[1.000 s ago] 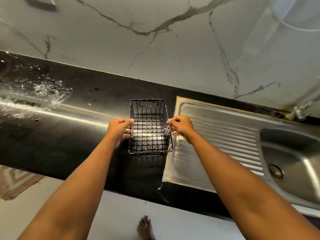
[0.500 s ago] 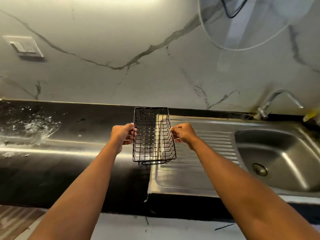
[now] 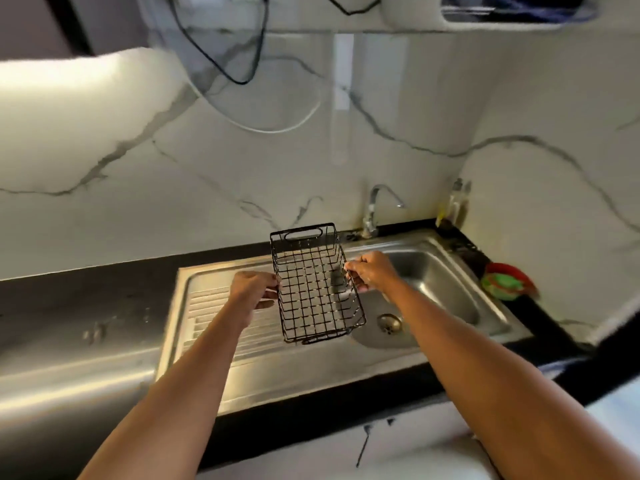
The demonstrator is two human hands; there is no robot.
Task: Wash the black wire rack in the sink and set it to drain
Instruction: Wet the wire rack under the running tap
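Note:
The black wire rack [image 3: 315, 284], a small open basket with a handle slot at its far end, hangs in the air over the seam between the drainboard and the sink bowl [image 3: 446, 282]. My left hand [image 3: 254, 289] grips its left rim and my right hand [image 3: 370, 271] pinches its right rim. The rack's near end tilts slightly down and to the right. A steel drainboard [image 3: 214, 327] with ridges lies under my left hand. The drain [image 3: 389, 322] shows just right of the rack.
A curved tap [image 3: 375, 209] stands at the back of the sink. A soap bottle [image 3: 455, 202] sits in the right corner, and a red and green scrubber [image 3: 507, 280] lies on the black counter [image 3: 86, 299] to the right. Cables hang down the marble wall.
Both hands have carried the rack to the right, from above the black counter to above the drainboard and sink edge. The view has swung right and up, bringing the whole sink into sight.

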